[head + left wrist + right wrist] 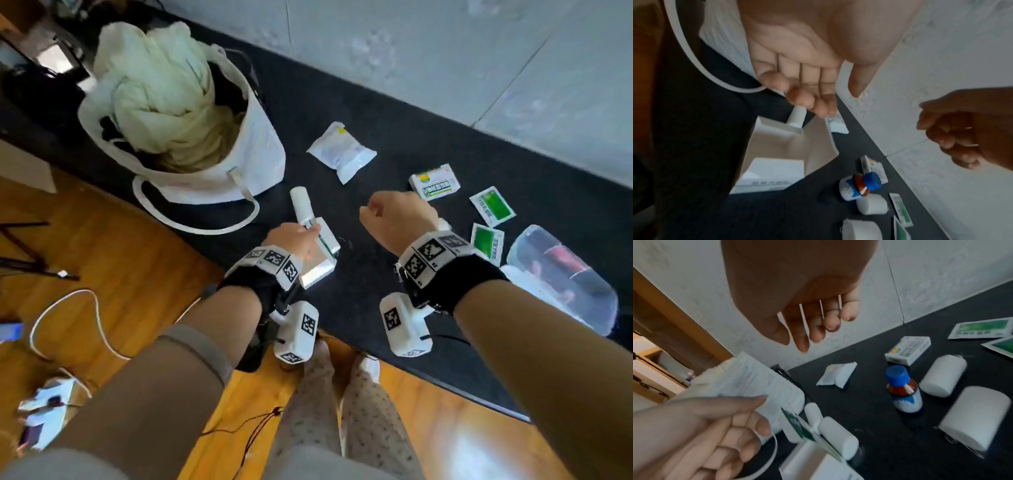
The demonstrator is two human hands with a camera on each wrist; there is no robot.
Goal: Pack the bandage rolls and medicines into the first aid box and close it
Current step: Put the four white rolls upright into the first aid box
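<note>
A white tote bag point(253, 161) stuffed with cream cloth point(161, 96) stands at the left end of the dark bench point(376, 130). Just right of it, near the front edge, the left hand point(291, 236) hovers at the open first aid box point(318, 270). Its fingers point(748, 423) are loosely curled, and nothing shows inside them. The box's lid stands up, with a white cylinder point(301, 205) at its far side.

The right hand point(397, 216) hangs above the middle of the bench, fingers point(813, 324) slack, slightly apart and empty. Beyond it a white sealed packet point(342, 150) lies toward the back edge.

Under the right hand, on the bench and outside the box, a brown medicine bottle point(904, 389) with a blue cap stands upright. Two bandage rolls point(943, 376) point(972, 420) lie on their sides just beside it. A small medicine carton point(434, 181) sits behind them. Two green sachets point(492, 205) point(488, 241) lie flat further right. A clear plastic bag point(561, 277) rests at the right end, near the front edge.
</note>
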